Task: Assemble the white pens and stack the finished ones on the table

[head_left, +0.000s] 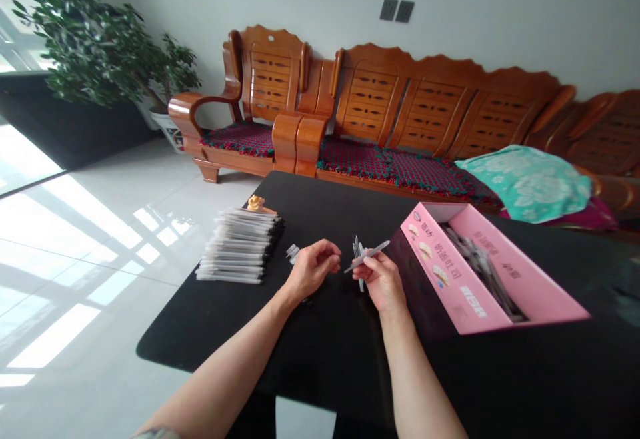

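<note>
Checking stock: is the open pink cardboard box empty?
No, the open pink cardboard box holds a row of dark slim pens.

A grey pen (367, 256) is gripped by the fingers (373, 267), a pink box (480, 292) with white markings is seen just beyond them, and white pens (240, 249) are stacked on the black table (320, 359).

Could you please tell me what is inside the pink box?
The pink box holds a heap of dark, thin sticks, probably pens. Its near wall hides the lower ones, so their number and the box floor cannot be seen.
</note>
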Action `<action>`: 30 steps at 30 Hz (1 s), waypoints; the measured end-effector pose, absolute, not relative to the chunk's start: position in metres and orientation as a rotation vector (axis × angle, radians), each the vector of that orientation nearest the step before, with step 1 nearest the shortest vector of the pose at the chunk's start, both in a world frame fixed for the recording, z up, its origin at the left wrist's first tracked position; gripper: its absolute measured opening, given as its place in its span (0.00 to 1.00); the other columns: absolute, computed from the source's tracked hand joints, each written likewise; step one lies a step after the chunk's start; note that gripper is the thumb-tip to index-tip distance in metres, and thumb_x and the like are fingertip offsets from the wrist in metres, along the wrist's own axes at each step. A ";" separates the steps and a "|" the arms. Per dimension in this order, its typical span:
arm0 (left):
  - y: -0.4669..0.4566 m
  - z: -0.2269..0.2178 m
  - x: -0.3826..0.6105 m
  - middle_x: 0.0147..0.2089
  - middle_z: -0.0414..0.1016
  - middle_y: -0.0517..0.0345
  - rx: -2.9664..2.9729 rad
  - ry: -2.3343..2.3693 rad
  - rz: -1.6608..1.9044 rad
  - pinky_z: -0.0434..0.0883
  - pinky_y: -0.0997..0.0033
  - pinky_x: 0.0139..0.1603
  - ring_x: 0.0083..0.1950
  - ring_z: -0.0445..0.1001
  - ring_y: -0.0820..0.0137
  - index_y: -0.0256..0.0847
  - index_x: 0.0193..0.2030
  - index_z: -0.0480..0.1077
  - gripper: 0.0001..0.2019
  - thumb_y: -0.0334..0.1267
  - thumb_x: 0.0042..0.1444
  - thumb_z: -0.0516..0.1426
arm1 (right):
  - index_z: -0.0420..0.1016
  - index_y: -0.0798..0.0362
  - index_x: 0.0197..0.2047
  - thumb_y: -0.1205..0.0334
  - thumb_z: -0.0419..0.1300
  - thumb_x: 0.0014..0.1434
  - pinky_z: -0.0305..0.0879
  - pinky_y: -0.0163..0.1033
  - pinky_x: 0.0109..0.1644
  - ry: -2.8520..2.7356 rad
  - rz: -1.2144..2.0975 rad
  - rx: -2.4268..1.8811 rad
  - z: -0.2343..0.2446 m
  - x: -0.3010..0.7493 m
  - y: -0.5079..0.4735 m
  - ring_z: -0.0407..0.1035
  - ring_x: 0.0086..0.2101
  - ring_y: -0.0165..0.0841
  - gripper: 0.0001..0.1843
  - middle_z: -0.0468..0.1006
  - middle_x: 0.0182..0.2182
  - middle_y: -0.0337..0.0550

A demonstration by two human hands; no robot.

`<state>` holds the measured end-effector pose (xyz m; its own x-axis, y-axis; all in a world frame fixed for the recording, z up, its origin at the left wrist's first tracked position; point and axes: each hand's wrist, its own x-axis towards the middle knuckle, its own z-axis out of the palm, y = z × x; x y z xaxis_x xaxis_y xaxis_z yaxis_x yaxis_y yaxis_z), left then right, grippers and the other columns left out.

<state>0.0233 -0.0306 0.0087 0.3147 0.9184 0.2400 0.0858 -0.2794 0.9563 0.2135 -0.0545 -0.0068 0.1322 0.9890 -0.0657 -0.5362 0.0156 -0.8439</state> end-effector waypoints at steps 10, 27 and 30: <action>-0.016 0.009 -0.001 0.31 0.75 0.59 1.794 1.485 1.265 0.68 0.76 0.35 0.30 0.73 0.73 0.40 0.40 0.73 0.08 0.37 0.59 0.53 | 0.78 0.54 0.35 0.67 0.67 0.48 0.76 0.33 0.27 -0.514 1.263 -0.748 -0.009 0.222 -0.052 0.76 0.23 0.29 0.09 0.83 0.27 0.42; -0.020 -0.003 0.008 0.29 0.73 0.58 2.165 1.353 0.720 0.65 0.72 0.36 0.33 0.73 0.69 0.39 0.30 0.73 0.01 0.32 0.51 0.60 | 0.77 0.53 0.35 0.67 0.67 0.47 0.76 0.34 0.28 -0.537 1.278 -0.749 -0.011 0.220 -0.051 0.77 0.24 0.31 0.09 0.83 0.27 0.43; -0.020 -0.003 0.011 0.26 0.73 0.60 1.797 1.234 0.809 0.66 0.74 0.31 0.27 0.72 0.72 0.38 0.32 0.73 0.02 0.34 0.51 0.60 | 0.77 0.53 0.36 0.67 0.68 0.47 0.77 0.34 0.29 -0.550 1.275 -0.758 -0.012 0.220 -0.052 0.77 0.24 0.31 0.10 0.83 0.28 0.43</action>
